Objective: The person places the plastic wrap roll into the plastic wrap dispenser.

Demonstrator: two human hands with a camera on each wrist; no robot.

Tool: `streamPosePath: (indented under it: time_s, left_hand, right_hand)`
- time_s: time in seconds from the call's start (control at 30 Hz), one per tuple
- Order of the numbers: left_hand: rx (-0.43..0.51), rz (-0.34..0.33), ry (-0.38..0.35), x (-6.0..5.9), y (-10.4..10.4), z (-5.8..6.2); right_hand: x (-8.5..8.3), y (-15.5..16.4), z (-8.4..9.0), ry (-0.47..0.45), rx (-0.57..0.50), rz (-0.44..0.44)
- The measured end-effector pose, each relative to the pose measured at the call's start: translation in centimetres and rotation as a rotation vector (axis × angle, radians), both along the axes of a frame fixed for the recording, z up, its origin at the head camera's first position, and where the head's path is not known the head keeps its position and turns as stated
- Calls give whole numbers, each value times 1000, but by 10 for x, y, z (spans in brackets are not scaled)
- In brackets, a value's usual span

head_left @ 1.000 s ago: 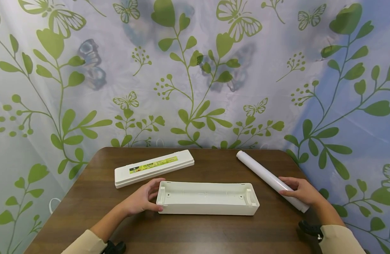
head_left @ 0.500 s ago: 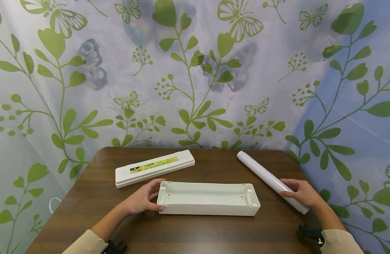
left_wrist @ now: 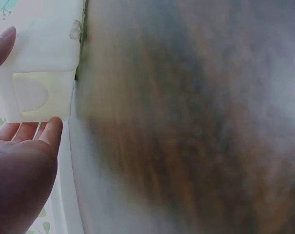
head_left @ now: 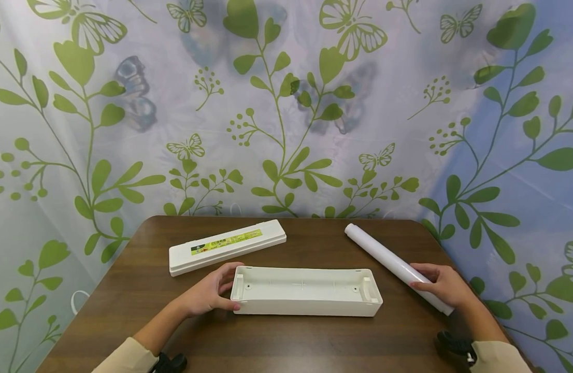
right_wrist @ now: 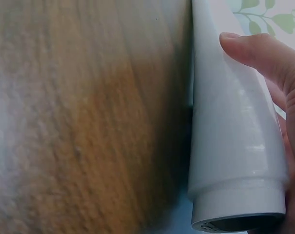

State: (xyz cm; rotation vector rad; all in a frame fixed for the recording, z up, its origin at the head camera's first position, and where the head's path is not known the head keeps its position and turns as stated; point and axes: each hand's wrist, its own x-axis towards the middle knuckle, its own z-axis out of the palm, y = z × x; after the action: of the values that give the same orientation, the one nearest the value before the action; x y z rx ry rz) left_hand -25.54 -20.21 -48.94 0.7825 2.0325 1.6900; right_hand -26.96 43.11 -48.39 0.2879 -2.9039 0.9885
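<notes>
An open white plastic tray [head_left: 305,295], long and shallow, lies across the middle of the brown table [head_left: 286,342]. My left hand [head_left: 209,292] holds its left end, thumb on the near side and fingers over the rim; the left wrist view shows that end [left_wrist: 40,78] between thumb and fingertips. A white roll [head_left: 394,264] lies slanted at the right. My right hand [head_left: 442,285] grips the roll near its close end, and the right wrist view shows the thumb [right_wrist: 254,51] curled over the roll [right_wrist: 230,141].
A white lid [head_left: 226,246] with a green and yellow label lies behind the tray at the left. A curtain [head_left: 286,103] printed with leaves and butterflies hangs close round the table's back and sides. Black wrist straps [head_left: 454,342] sit near the front edge.
The far end of the roll has shifted slightly left and away. The left hand and the tray have not moved.
</notes>
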Motion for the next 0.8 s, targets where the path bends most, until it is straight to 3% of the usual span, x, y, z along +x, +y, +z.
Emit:
streamPosePath:
  time_s: [0.33,0.8]
  left_hand:
    - [-13,-12,11,-1,0,1]
    - [-19,-23,12,-3,-1,1]
  right_hand:
    - [4,-9,5,23,-69,42]
    - [6,-28,38,97,-30,67]
